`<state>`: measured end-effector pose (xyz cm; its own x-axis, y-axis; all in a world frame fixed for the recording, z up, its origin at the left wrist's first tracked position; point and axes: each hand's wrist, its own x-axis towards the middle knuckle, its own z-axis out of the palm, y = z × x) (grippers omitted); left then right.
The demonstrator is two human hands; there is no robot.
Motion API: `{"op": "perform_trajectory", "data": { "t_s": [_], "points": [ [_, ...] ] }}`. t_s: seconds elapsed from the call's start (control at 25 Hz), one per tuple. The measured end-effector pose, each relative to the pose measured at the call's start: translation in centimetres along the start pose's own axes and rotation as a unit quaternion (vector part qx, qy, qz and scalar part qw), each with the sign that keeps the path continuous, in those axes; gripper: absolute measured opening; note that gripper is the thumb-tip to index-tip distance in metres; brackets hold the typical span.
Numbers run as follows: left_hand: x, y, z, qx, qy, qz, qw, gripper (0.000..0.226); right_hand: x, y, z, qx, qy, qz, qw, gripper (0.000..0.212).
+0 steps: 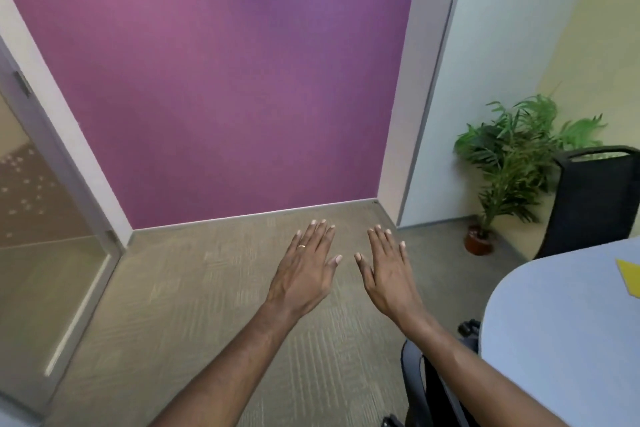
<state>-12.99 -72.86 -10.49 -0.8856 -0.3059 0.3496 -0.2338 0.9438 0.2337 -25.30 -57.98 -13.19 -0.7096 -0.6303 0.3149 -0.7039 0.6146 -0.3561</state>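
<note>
fingers (pixel 320 236) of both hands lie straight and slightly spread, palms down, grasping nothing. the left hand (pixel 304 274) (a ring (pixel 302 246) on one finger) and the right hand (pixel 389 274) hover side by side, thumbs near but apart, above the carpet (pixel 173 305). nearest them, the grey chair (pixel 414 378) sits at 5 o'clock, under the right forearm. a pale blue table (pixel 561 322) bearing a yellow sheet (pixel 628 276) lies at 4 o'clock. a potted plant (pixel 512 163) stands at 2 o'clock, beside a black chair (pixel 595 198).
</note>
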Motion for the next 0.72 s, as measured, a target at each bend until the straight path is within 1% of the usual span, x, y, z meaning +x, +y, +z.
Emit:
{"op": "perform_trajectory", "data": {
  "t_s": [0.08,0.2,0.24,0.44,0.52,0.6,0.72],
  "points": [
    [4.0,-0.6,1.7,-0.022,-0.023,0.02,0.999,0.061,2.6,1.6,0.3,0.002,-0.002,0.031,1.0,0.066],
    [9.1,-0.5,4.4,-0.045,-0.036,0.063,0.996,0.061,5.1,3.8,0.4,0.004,0.007,0.07,0.998,0.068],
    [10.4,-0.5,5.0,-0.051,-0.038,0.075,0.995,0.06,5.8,4.4,0.5,-0.002,0.009,0.076,0.997,0.069],
    [19.1,0.9,10.8,-0.102,-0.071,0.159,0.979,0.062,9.6,10.1,1.5,-0.048,0.033,0.161,0.985,0.066],
    [22.9,1.5,13.1,-0.119,-0.088,0.199,0.969,0.064,11.2,12.5,1.7,-0.063,0.044,0.2,0.977,0.067],
    [26.6,2.1,15.0,-0.135,-0.088,0.244,0.956,0.065,12.6,14.4,1.7,-0.08,0.064,0.236,0.966,0.067],
    [32.0,3.5,17.1,-0.157,-0.115,0.309,0.931,0.065,14.5,16.6,1.0,-0.088,0.099,0.318,0.939,0.067]
  ]
}}
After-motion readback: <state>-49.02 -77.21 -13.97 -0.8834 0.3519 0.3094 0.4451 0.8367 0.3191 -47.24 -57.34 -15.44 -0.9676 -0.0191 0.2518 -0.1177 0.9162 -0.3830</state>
